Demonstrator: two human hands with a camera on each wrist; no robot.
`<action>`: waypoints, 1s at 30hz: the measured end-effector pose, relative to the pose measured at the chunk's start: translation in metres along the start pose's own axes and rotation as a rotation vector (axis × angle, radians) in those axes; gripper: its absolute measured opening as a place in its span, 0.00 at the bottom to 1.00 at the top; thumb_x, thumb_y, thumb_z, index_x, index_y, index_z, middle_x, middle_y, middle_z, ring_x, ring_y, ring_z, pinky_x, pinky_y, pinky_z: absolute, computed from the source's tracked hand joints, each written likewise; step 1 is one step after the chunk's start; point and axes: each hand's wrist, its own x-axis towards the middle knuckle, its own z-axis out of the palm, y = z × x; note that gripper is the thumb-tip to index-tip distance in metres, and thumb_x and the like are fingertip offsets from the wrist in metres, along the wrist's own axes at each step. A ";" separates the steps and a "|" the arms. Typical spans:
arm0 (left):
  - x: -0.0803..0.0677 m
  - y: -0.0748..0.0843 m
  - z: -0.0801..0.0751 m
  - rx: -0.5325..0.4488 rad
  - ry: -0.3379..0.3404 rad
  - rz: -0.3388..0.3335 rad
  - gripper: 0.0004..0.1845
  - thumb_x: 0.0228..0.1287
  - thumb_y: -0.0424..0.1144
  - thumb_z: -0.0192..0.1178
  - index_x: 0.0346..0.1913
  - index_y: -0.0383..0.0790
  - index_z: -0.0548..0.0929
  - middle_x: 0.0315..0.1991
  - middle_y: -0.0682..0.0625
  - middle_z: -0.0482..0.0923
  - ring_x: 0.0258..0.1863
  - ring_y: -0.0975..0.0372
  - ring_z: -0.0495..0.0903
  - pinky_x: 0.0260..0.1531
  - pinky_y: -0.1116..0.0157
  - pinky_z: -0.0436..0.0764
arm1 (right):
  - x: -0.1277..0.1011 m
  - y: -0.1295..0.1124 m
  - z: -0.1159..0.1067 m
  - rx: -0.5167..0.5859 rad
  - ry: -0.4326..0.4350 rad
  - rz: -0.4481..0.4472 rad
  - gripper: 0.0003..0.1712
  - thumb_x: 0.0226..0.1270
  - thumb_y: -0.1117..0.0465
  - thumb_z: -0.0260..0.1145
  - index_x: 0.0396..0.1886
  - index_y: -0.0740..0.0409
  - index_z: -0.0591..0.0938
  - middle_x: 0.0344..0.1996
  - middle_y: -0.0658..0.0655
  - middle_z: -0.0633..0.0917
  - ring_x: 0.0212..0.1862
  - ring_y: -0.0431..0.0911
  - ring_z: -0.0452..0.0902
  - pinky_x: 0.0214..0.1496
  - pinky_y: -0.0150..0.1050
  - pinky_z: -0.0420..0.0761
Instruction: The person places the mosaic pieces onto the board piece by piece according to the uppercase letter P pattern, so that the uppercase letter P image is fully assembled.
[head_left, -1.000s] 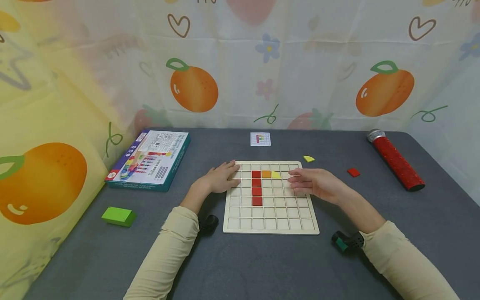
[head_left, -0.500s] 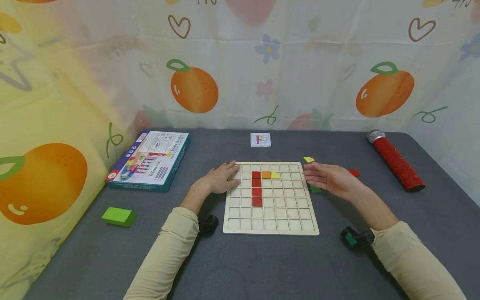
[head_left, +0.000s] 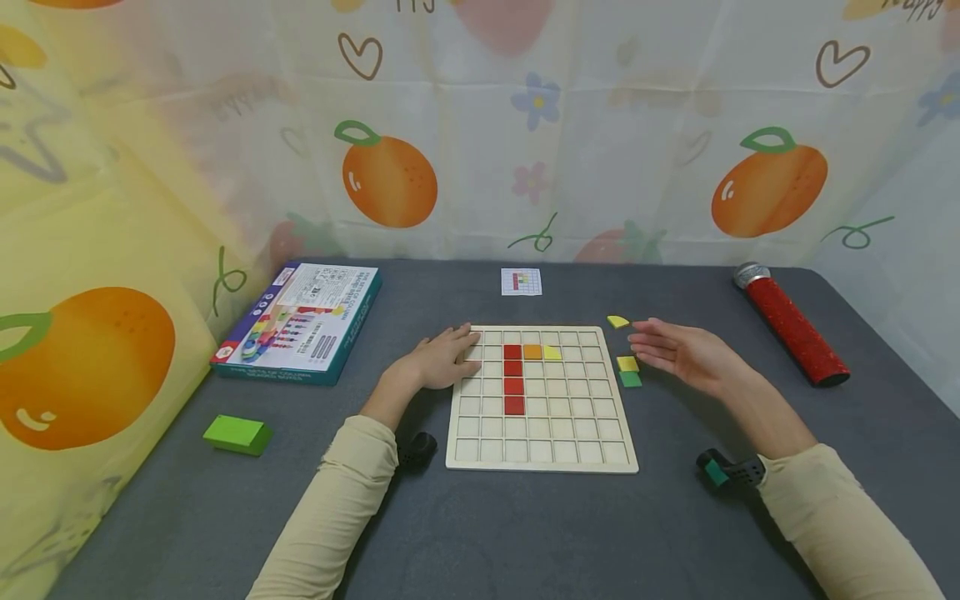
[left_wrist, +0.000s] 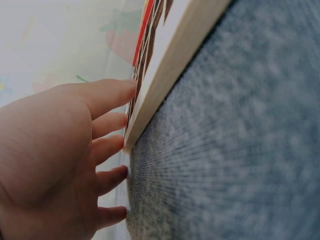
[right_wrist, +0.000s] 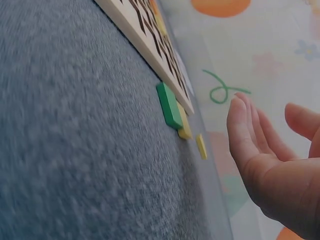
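Observation:
A wooden grid board lies on the dark table, with a column of red squares, one orange square and a yellow tile in its cells. My left hand rests on the board's left edge, fingers spread; the left wrist view shows the thumb over the rim. To the right of the board, my right hand hovers with nothing in it, its fingers extended. Beside its fingertips lie a yellow quarter-round tile, a yellow square and a green square.
A printed grid card lies behind the board. At the back left is a boxed game, with a green block in front of it. A red microphone lies at the far right. A patterned curtain hangs behind.
My right hand has moved off the board to the right, uncovering the yellow and green squares and now hiding the loose red tile. My left hand has stayed put.

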 end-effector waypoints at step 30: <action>0.001 -0.001 0.001 0.011 -0.003 0.011 0.34 0.73 0.51 0.48 0.76 0.43 0.52 0.75 0.45 0.43 0.73 0.49 0.42 0.66 0.43 0.45 | -0.006 -0.016 -0.043 0.156 0.154 -0.005 0.11 0.71 0.59 0.58 0.38 0.56 0.86 0.38 0.53 0.86 0.44 0.45 0.82 0.53 0.38 0.76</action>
